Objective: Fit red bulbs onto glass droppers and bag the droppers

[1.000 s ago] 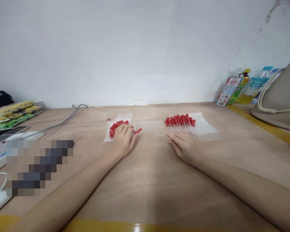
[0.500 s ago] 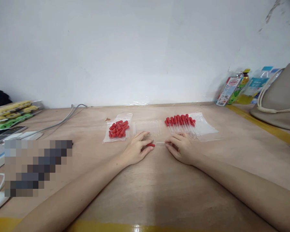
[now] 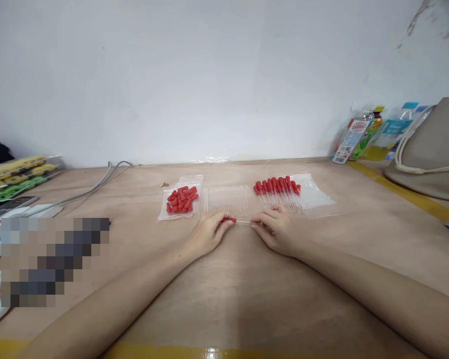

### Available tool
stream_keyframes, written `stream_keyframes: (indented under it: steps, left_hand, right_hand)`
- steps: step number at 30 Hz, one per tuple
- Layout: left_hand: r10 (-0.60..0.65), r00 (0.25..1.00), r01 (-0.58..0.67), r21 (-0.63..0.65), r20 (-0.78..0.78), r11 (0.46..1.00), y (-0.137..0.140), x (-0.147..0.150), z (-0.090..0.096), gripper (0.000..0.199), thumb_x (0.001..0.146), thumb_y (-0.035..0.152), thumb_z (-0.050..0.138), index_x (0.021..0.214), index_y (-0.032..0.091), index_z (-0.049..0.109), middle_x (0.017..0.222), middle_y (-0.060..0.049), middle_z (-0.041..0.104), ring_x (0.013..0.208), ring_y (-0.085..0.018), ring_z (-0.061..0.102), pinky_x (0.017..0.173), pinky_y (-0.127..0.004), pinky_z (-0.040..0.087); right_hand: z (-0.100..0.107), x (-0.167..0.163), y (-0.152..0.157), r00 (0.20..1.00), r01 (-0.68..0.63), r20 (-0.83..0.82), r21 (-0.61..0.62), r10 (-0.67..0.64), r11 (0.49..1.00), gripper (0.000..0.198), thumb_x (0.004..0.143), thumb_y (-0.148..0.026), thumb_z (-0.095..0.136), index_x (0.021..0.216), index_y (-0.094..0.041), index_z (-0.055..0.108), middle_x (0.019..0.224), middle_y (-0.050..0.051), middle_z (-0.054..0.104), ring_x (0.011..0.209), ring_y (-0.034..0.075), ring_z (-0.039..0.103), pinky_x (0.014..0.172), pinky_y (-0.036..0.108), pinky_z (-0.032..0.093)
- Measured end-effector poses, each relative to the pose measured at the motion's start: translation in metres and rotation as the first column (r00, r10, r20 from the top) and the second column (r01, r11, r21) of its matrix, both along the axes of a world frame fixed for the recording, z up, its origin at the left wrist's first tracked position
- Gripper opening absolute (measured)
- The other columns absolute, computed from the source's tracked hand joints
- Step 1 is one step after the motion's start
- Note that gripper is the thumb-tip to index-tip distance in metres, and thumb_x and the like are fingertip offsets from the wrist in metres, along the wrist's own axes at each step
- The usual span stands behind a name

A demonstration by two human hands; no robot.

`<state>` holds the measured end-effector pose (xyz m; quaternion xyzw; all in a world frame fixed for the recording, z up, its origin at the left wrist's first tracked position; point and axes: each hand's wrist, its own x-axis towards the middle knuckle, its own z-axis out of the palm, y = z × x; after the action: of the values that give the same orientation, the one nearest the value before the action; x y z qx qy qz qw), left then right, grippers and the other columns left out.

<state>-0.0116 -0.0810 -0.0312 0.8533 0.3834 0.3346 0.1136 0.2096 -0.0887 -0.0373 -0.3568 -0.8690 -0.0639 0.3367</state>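
Observation:
My left hand [image 3: 212,232] pinches a red rubber dropper bulb [image 3: 229,220] between thumb and fingers. From the right, my right hand [image 3: 275,229] grips a thin glass dropper tube [image 3: 243,223] that lies level, its end meeting the bulb's mouth. How far the tube reaches into the bulb I cannot tell. Behind my left hand, several loose red bulbs [image 3: 182,199] lie on a clear plastic bag [image 3: 164,212]. A row of clear glass tubes [image 3: 226,197] rests beside them. Beyond my right hand, several droppers with red bulbs [image 3: 279,187] lie side by side, partly on another plastic bag [image 3: 316,197].
On the right stand drink bottles [image 3: 387,134] and a beige bag [image 3: 430,144] with a cord. At the left are yellow and green packets [image 3: 18,177], a grey cable [image 3: 93,189] and a blurred-out patch [image 3: 60,259]. A white wall [image 3: 224,80] closes off the back.
The red bulb and the glass tube, apart before, now meet end to end. My left hand's fingers have closed further around the bulb, and my right hand has shifted slightly left.

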Motion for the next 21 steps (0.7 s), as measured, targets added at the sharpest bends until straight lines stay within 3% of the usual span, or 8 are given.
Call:
stream_keyframes:
  steps: [12, 16, 21]
  left_hand:
    - [-0.083, 0.995, 0.087, -0.063, 0.062, 0.994, -0.001, -0.004, -0.001, 0.011, 0.085, 0.022, 0.051, 0.089, 0.018, 0.06, 0.08, 0.0, 0.066, 0.072, -0.011, 0.06, 0.067, -0.022, 0.046]
    - [-0.07, 0.996, 0.074, -0.078, 0.052, 0.994, -0.001, -0.004, -0.003, 0.013, 0.085, 0.025, 0.051, 0.088, 0.018, 0.061, 0.077, 0.0, 0.066, 0.066, -0.011, 0.06, 0.064, -0.022, 0.046]
    - [-0.06, 0.998, 0.061, -0.027, 0.028, 0.998, 0.0, -0.004, -0.005, 0.014, 0.083, 0.029, 0.054, 0.085, 0.017, 0.062, 0.076, 0.0, 0.067, 0.064, -0.01, 0.059, 0.06, -0.021, 0.045]
  right_hand:
    - [0.0, -0.004, 0.004, 0.996, -0.073, -0.053, -0.074, 0.069, 0.995, 0.017, 0.085, -0.021, 0.045, 0.084, -0.02, 0.062, 0.079, 0.001, 0.065, 0.069, 0.011, 0.055, 0.076, 0.031, 0.032]
    - [-0.001, -0.005, 0.004, 0.999, -0.039, -0.026, -0.081, 0.037, 0.996, 0.02, 0.086, -0.023, 0.044, 0.086, -0.022, 0.064, 0.078, 0.001, 0.064, 0.067, 0.011, 0.053, 0.074, 0.031, 0.031]
    - [0.013, -0.009, -0.007, 0.998, 0.048, 0.05, -0.042, -0.046, 0.998, 0.021, 0.085, -0.024, 0.045, 0.085, -0.023, 0.066, 0.072, 0.0, 0.063, 0.065, 0.013, 0.049, 0.068, 0.03, 0.029]
